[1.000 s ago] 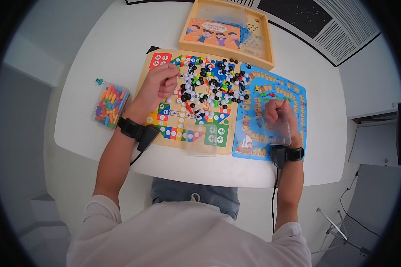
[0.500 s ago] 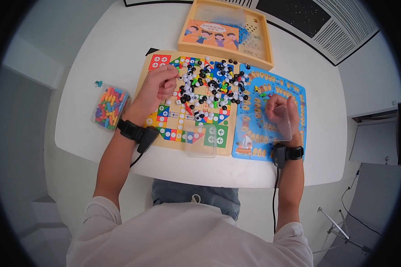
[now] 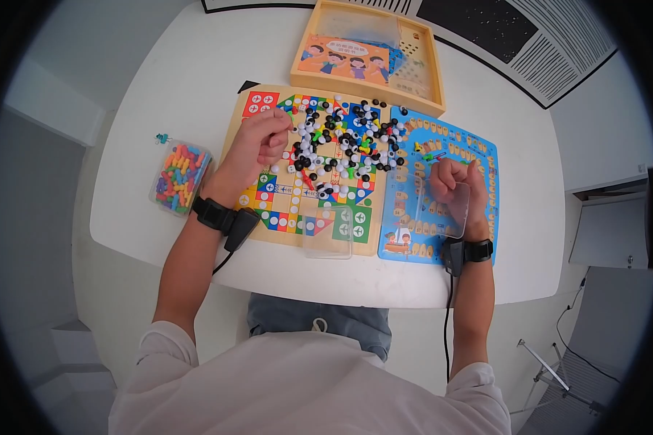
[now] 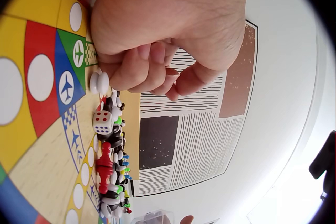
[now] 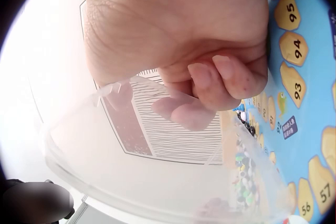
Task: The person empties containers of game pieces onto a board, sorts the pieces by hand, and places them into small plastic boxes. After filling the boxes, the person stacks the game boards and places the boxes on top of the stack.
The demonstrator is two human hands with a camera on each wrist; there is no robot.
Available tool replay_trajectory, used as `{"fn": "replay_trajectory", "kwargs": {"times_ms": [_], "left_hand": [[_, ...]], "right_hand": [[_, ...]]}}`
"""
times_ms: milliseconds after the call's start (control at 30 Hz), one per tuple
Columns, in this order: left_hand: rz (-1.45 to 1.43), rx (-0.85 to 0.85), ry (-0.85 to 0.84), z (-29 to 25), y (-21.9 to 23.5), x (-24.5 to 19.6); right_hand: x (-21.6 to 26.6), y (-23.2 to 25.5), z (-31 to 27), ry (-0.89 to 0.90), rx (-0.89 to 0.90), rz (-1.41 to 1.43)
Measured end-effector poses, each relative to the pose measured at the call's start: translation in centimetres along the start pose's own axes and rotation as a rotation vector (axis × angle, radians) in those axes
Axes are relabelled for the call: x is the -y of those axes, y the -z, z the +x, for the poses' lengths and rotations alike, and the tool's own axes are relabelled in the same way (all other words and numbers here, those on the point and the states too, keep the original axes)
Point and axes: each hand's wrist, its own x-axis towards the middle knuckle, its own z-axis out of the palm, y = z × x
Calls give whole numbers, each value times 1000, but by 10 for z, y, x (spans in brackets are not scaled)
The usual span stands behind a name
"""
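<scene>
My left hand (image 3: 252, 151) rests at the left side of a colourful flying-chess board (image 3: 283, 221), its fingers loosely curled. Nothing shows between them. In the left wrist view a white stone (image 4: 100, 82) lies right by those fingers, with a die (image 4: 103, 122) and a red pawn (image 4: 105, 167) beyond. Over the blue number board (image 3: 393, 250), my right hand (image 3: 473, 181) pinches a clear plastic box (image 5: 115, 182) at its edge, thumb and fingers on either side of the wall. The box is tilted, and the board shows through it.
Black and white stones (image 3: 348, 148) lie heaped with coloured pieces across both boards. Another clear plastic box (image 3: 328, 243) sits at the front. A tub of coloured pegs (image 3: 180, 177) stands left. Behind is a wooden tray (image 3: 370, 90) with an orange booklet (image 3: 345, 59).
The clear plastic box in my right hand has turned from lying broad over the blue board to a steeper tilt. My right hand shifted slightly; the left stayed put.
</scene>
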Motion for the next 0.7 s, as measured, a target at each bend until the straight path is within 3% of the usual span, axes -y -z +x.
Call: {"fn": "replay_trajectory", "kwargs": {"times_ms": [433, 700], "left_hand": [[0, 11, -2, 0, 1, 0], [-38, -2, -9, 1, 2, 2]], "right_hand": [[4, -5, -1, -69, -65, -77], [14, -16, -6, -184, 25, 49]]}}
